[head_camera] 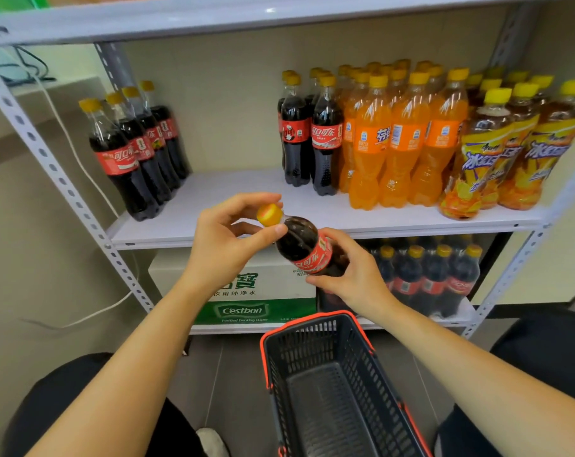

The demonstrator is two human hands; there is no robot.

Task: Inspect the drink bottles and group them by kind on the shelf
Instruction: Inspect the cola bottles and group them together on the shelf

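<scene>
Grey metal shelf fills view: cola row at left end; more cola, orange soda bottles, iced tea bottles packed at right. Black basket, red rim, on floor under my arms. I hold one cola bottle tilted in front of shelf edge: right hand grips its lower body, left hand pinches its yellow cap.

- A shop or its stockroom: a metal shelf carries drink bottles in rows by kind.
- A shopping basket stands on the floor.
- A carton of bottled water sits on the lower shelf.
</scene>
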